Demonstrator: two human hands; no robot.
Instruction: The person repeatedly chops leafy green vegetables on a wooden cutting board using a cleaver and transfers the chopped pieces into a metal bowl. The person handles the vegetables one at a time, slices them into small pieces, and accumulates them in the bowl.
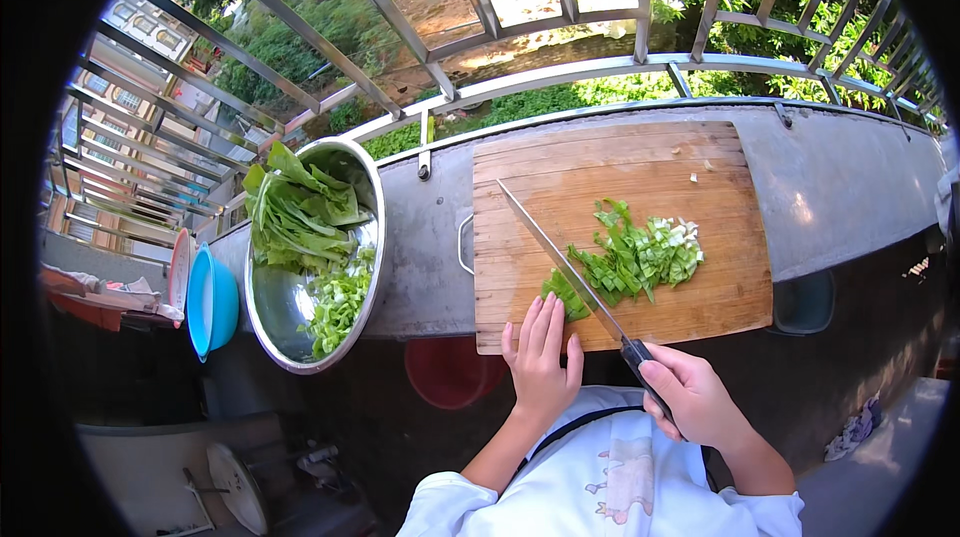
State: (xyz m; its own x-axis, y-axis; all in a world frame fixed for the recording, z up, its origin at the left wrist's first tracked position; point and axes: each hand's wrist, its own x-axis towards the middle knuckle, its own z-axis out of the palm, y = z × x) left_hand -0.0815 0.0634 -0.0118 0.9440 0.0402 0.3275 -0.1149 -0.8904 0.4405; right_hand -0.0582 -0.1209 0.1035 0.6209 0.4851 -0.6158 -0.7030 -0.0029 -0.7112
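Two hands — left point(541, 357) flat on greens point(630, 262), right point(690, 397) gripping knife point(570, 272).

Your cutting board point(620, 177) lies on the desk point(830, 187), chopped greens point(635, 259) on it; the bowl point(372, 237) of leaves point(295, 207) sits left.
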